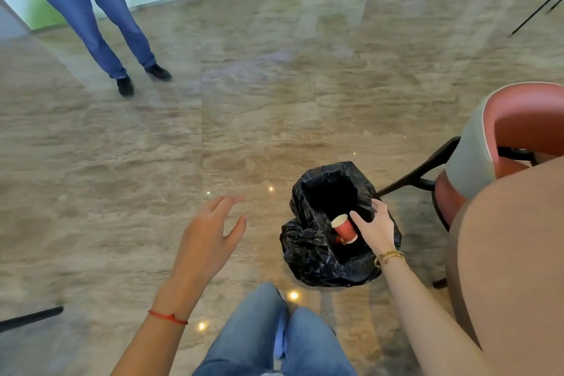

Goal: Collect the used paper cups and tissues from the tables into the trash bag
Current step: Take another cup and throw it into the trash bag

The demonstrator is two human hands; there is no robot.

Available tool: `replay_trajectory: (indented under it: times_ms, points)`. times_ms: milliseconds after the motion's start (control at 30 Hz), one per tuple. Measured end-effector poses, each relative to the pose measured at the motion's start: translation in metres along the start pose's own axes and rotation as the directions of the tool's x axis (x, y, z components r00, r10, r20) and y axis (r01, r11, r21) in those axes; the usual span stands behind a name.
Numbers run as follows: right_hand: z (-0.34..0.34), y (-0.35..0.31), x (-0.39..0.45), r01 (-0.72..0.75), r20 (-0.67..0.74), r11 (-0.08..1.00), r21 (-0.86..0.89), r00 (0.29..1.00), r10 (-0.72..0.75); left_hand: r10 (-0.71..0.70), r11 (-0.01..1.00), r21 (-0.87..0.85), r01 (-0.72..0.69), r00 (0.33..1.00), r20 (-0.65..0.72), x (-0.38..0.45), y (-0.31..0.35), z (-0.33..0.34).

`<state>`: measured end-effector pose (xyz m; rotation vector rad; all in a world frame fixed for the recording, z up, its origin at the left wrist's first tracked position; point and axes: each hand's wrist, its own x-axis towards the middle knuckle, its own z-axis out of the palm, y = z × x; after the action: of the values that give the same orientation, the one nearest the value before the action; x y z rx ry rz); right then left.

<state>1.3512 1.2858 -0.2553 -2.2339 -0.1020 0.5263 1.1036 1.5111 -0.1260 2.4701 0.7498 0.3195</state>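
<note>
In the trash bag (308,253), one red paper cup (344,228).

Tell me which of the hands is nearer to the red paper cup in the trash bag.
Right. The right hand is over the black trash bag, fingers spread right beside the red paper cup. The left hand hangs open above the floor, well left of the bag.
</note>
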Motion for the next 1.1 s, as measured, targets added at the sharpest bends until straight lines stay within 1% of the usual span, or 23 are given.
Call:
replay_trajectory:
  times_ms: [67, 133, 233, 300, 467, 600, 667, 733, 767, 867, 1000, 1100]
  points:
    - [-0.011, -0.02, -0.013, 0.1, 0.026, 0.994, -0.051, 0.995, -0.099, -0.004, 1.0, -0.015, 0.004, 1.0, -0.003, 0.001, 0.003, -0.012]
    - [-0.023, -0.043, -0.033, 0.221, 0.068, 0.969, -0.108, 0.974, -0.214, -0.014, 0.999, -0.032, 0.014, 1.0, -0.008, -0.003, 0.007, -0.027]
    - [-0.036, -0.075, -0.066, 0.402, 0.139, 0.892, -0.208, 0.914, -0.38, -0.058, 0.998, -0.025, 0.057, 0.998, -0.033, -0.017, 0.01, -0.05]
    - [-0.042, -0.091, -0.087, 0.493, 0.165, 0.834, -0.247, 0.87, -0.465, -0.088, 0.996, -0.018, 0.087, 0.994, -0.06, -0.031, 0.011, -0.063]
    - [-0.045, -0.119, -0.135, 0.644, 0.236, 0.719, -0.262, 0.765, -0.599, -0.187, 0.982, -0.024, 0.185, 0.969, -0.165, -0.089, 0.009, -0.087]
    - [-0.036, -0.14, -0.172, 0.751, 0.339, 0.623, -0.217, 0.657, -0.674, -0.303, 0.952, -0.039, 0.303, 0.92, -0.249, -0.155, 0.003, -0.1]
    - [-0.026, -0.15, -0.193, 0.804, 0.404, 0.569, -0.172, 0.584, -0.704, -0.377, 0.924, -0.055, 0.379, 0.875, -0.303, -0.193, 0.0, -0.109]
    - [-0.019, -0.159, -0.208, 0.819, 0.449, 0.561, -0.123, 0.55, -0.704, -0.424, 0.902, -0.078, 0.425, 0.835, -0.349, -0.223, -0.002, -0.114]
    - [-0.012, -0.164, -0.219, 0.836, 0.48, 0.542, -0.089, 0.513, -0.712, -0.456, 0.883, -0.085, 0.461, 0.803, -0.385, -0.243, -0.003, -0.118]
    - [0.014, -0.176, -0.253, 0.879, 0.562, 0.477, -0.008, 0.398, -0.725, -0.547, 0.818, -0.118, 0.564, 0.696, -0.465, -0.301, -0.009, -0.128]
    - [0.06, -0.19, -0.306, 0.926, 0.645, 0.371, 0.065, 0.244, -0.724, -0.646, 0.721, -0.191, 0.666, 0.547, -0.533, -0.376, -0.02, -0.14]
    - [0.102, -0.199, -0.356, 0.943, 0.699, 0.311, 0.119, 0.143, -0.701, -0.703, 0.628, -0.231, 0.743, 0.413, -0.579, -0.434, -0.034, -0.153]
